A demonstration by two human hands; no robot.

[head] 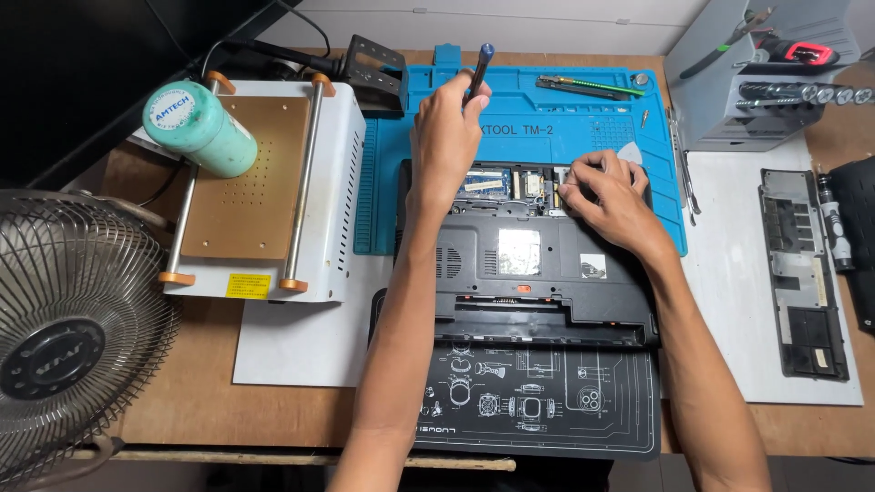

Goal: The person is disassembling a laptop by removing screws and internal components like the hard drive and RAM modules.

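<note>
Left hand [447, 137] grips a screwdriver [478, 68] — right hand [606, 196] pinches inside the laptop [538, 273], beside the blue mat [547, 123].

A black laptop [538, 264] lies on a bright blue mat [547, 128]; left, a mint-green tube [200, 128] and a white machine [342, 191] with copper-brown plate; the near mat [547, 401] is black with white line drawings.

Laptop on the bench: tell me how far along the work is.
Done: the laptop lies bottom up with its back cover off and set aside on the right. In hand: the left hand holds a screwdriver upright over the open bay, and the right hand presses on the parts inside it. Left: the rest of the shell looks closed.
</note>
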